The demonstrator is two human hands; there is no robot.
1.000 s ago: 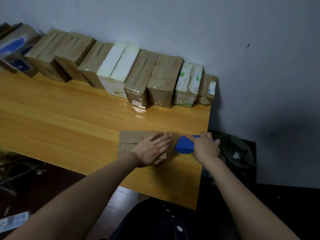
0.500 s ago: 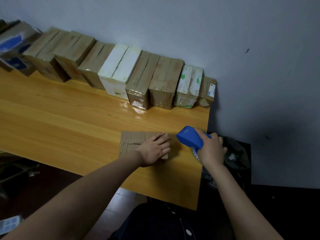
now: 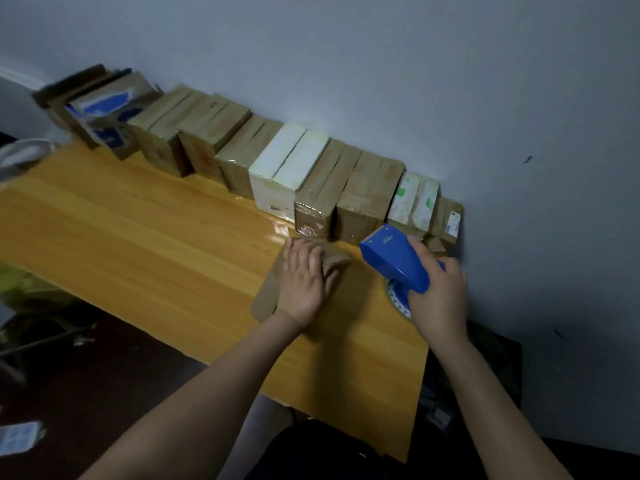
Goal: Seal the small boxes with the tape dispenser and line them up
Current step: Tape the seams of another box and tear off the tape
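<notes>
I am logging one box (image 3: 265, 299): flat, matte brown cardboard, oblong, lying on the glossy yellow wooden table (image 3: 138, 237) near its right end, its long axis running from the near edge toward the row (image 3: 370, 188) of taped boxes lining the grey wall (image 3: 381, 81). My view is showing the left hand (image 3: 304, 282) lying flat on it, fingers straight, grasping nothing. The dispenser (image 3: 394, 261), smooth blue plastic and wedge-shaped, is hovering just right of the box, nose pointing far-left toward the row. The right hand (image 3: 438, 299) is grasping its rear, beside the patterned roll (image 3: 396, 299).
</notes>
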